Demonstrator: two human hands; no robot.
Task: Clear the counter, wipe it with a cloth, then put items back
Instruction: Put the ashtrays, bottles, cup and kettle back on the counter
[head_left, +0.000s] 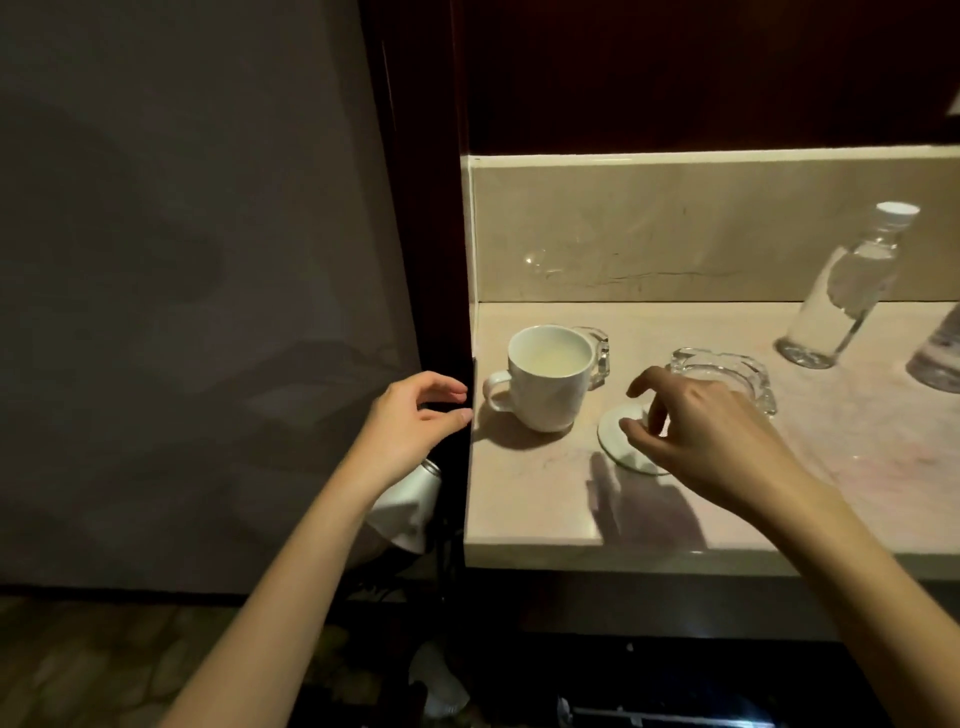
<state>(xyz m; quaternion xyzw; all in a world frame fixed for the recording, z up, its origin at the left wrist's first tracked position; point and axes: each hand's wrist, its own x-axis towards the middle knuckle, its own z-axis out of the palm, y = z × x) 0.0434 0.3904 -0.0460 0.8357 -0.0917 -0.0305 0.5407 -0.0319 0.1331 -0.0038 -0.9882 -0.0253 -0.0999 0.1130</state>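
A white mug (545, 379) stands near the left end of the pale stone counter (530, 509), its handle pointing left. Behind it peeks a clear glass piece (598, 353). A round white coaster (615, 434) lies flat to the mug's right. My right hand (706, 436) hovers over the coaster, fingers spread and curled down, fingertips at its surface. A clear glass ashtray (727, 369) sits just behind that hand. My left hand (415, 421) hangs off the counter's left edge by the dark frame, fingers loosely curled and apart, holding nothing.
A clear water bottle with a white cap (847, 291) stands at the back right; a second bottle (940, 353) is cut off by the right edge. A dark wooden frame (447, 260) bounds the counter's left. A white cloth-like thing (408, 499) hangs below my left wrist.
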